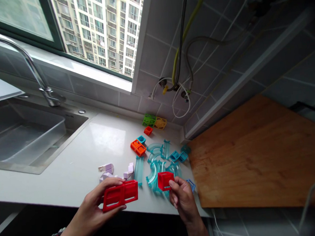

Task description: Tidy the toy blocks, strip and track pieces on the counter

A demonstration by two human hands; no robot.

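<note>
Left hand (pixel 95 207): pinched long red double frame (pixel 120 195), thumb on top, fingers beneath, clear of white counter (pixel 77 162) for fitting, likely.
Frame axis: ran left-right, right end slightly raised, aimed at red cube.
Right hand (pixel 182 198): fingertips pinched red cube (pixel 165 180), just right of frame, over clear blue track pieces (pixel 160 160).

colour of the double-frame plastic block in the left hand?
Red, same as the small cube block at the right hand; the double-frame plastic block shows in the head view.

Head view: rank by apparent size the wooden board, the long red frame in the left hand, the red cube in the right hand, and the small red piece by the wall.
1. wooden board
2. long red frame
3. red cube
4. small red piece, though it lies farther from the camera, so its rank is unsure.
</note>
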